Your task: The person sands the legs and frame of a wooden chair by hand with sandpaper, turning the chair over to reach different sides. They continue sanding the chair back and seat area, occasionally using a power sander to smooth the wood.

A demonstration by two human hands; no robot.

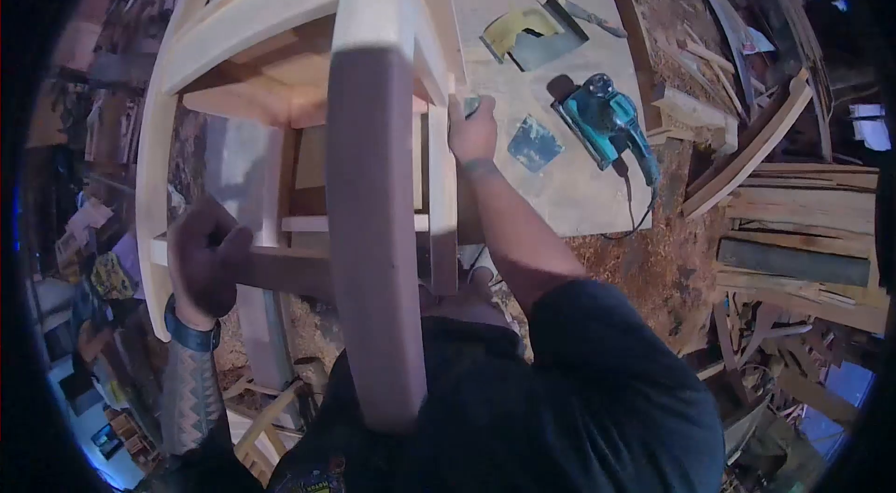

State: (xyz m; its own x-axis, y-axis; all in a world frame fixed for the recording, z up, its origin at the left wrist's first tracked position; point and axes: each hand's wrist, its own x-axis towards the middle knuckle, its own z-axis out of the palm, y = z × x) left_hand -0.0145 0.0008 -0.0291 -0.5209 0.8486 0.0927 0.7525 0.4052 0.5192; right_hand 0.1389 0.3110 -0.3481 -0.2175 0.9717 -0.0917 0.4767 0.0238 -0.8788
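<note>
A pale, unfinished wooden chair [252,40] is tipped up in front of me, and one of its thick legs runs toward my body, its near part in shadow. My left hand [203,255] is closed around the chair's rail at the left, with a dark band on the wrist. Pressed against the chair's right-hand post is my right hand [474,131]. Its fingers are curled on a small greenish piece of sandpaper [472,105], mostly covered by the hand. The fingertips beyond the post are hidden.
On the pale work board [588,199] lie a teal power sander [607,119] with its cord, a worn blue-grey sandpaper square [536,143] and folded yellow and grey sheets [537,34]. Stacked planks [793,246], a curved wooden piece [756,152] and sawdust [644,278] are at the right.
</note>
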